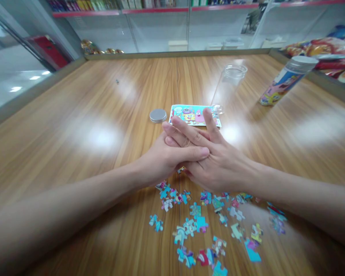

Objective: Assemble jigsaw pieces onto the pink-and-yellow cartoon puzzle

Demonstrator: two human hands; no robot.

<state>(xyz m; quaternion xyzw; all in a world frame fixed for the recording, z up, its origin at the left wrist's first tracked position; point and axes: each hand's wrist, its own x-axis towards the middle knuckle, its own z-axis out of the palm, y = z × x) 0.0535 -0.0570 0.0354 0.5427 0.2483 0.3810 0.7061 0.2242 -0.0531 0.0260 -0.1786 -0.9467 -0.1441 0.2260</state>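
Note:
My left hand (pixel 169 157) and my right hand (pixel 218 161) are joined above the table, in front of my body. The left thumb lies across the back of the right hand, and the left hand is closed around it. My right fingers are stretched out to the left, with the thumb pointing up; neither hand shows an object in it. Below them lie several loose jigsaw puzzle pieces (pixel 195 209), mostly light blue, some partly hidden by the hands. Just beyond the hands is a cartoon picture card (pixel 194 115), its lower edge partly covered by the fingers.
A silver round lid (pixel 158 115) lies left of the card. Behind the card is a clear plastic jar (pixel 228 86) without a lid. Farther right stands a lidded cartoon-printed canister (pixel 286 82). The wooden table (pixel 74 165) has a raised border; packaged goods sit beyond it.

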